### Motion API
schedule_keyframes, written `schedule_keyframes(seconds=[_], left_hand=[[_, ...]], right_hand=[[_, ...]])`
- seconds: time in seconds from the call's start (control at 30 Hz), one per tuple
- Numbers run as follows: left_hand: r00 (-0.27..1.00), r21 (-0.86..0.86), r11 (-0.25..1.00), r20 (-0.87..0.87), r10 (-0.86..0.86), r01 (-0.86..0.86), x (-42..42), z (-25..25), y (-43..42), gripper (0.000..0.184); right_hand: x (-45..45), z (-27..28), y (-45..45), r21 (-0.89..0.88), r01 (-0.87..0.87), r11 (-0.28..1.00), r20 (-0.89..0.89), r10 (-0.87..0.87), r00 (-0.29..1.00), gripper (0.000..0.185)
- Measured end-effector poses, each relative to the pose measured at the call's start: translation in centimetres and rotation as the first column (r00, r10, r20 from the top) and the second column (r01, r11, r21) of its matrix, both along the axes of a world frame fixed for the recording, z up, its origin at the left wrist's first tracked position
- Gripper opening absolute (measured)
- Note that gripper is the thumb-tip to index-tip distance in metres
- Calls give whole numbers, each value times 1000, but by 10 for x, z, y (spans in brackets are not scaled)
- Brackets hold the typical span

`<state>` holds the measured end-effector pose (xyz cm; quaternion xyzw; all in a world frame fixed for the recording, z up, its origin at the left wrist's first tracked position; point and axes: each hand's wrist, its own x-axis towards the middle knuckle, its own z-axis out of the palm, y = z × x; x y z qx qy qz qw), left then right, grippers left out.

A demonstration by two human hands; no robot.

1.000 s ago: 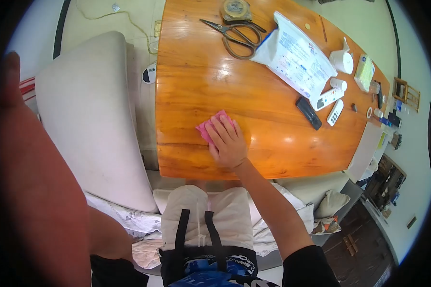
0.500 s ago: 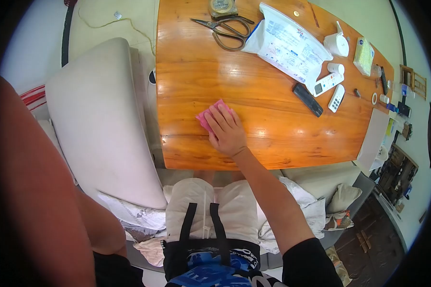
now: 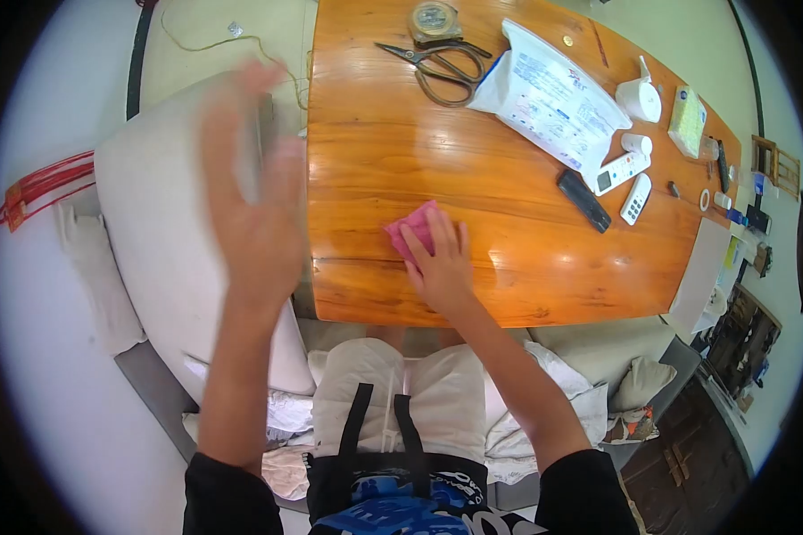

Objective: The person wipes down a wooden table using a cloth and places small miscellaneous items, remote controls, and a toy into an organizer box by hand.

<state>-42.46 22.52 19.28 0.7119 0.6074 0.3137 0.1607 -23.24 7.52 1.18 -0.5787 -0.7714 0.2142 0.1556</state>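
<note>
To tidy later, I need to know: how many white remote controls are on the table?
2. The remote with a screen lies by the white packet; the smaller remote lies beside it. The packet may hide others.

Left hand (image 3: 257,209) was blurred beyond left edge of table (image 3: 366,160) | right hand (image 3: 446,270) partly hid cloth (image 3: 415,218) | package (image 3: 553,102) print was illegible

A glossy orange-brown wooden tabletop (image 3: 366,160) catches bright patches of light. To its left, a cream upholstered sofa section (image 3: 156,214) stands near pale floor tiles (image 3: 192,49) and a plain white wall (image 3: 53,312) edged by a black baseboard (image 3: 140,62). More cream seating (image 3: 589,348) runs along the near edge; dark brown panelled woodwork (image 3: 705,455) shows at lower right.
</note>
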Motion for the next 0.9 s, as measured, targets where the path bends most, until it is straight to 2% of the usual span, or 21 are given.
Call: schedule_keyframes(seconds=[0.07, 0.13, 0.23, 0.3, 0.33, 0.37, 0.4, 0.47, 0.5, 0.6, 0.7, 0.8, 0.9], left_hand=[[999, -158, 987, -43, 29, -36, -17, -92, -29, 51], [990, -279, 959, -143, 11, -51, -20, -146, -69, 58], [965, -389, 920, -254, -67, -38, -20, -183, -104, 63], [963, -377, 925, -265, -57, -49, -19, -192, -111, 66], [962, -371, 927, -270, -48, -58, -18, -195, -113, 68], [957, -366, 928, -287, -44, -67, -17, -197, -115, 68], [952, -359, 930, -304, -40, -75, -17, -200, -114, 68], [942, -330, 940, -334, -33, -84, -19, -204, -116, 69], [939, -307, 948, -342, -28, -84, -19, -205, -116, 69], [934, -267, 959, -358, -10, -92, -15, -208, -113, 68], [932, -261, 961, -362, -9, -92, -15, -206, -118, 68], [937, -223, 972, -350, -6, -78, -15, -208, -115, 67], [929, -217, 973, -371, -9, -78, -16, -208, -109, 66]], right_hand=[[1, 7, -16, -42, 118, 992, 44, -116, 992, 66], [4, 9, -27, -104, 234, 967, 102, -223, 969, 66], [5, 17, -20, -171, 413, 894, -170, -440, 882, 58], [5, 26, -3, -565, 468, 680, -392, -720, 572, 52], [7, 29, 7, -736, 402, 544, -416, -833, 365, 49], [14, 29, 16, -839, 205, 504, -473, -862, 182, 43], [20, 25, 26, -746, 311, 589, -476, -798, 369, 43], [28, 18, 42, -492, 422, 761, -363, -620, 695, 43], [30, 21, 51, -161, 525, 835, -125, -545, 829, 46], [19, 41, 56, -92, 378, 921, -109, -387, 916, 53], [-19, 39, 47, -73, 54, 996, 78, -48, 996, 63], [-27, 2, 29, -63, 34, 997, 213, -19, 977, 68], [-26, -5, 39, -44, 15, 999, 174, -7, 985, 66]])
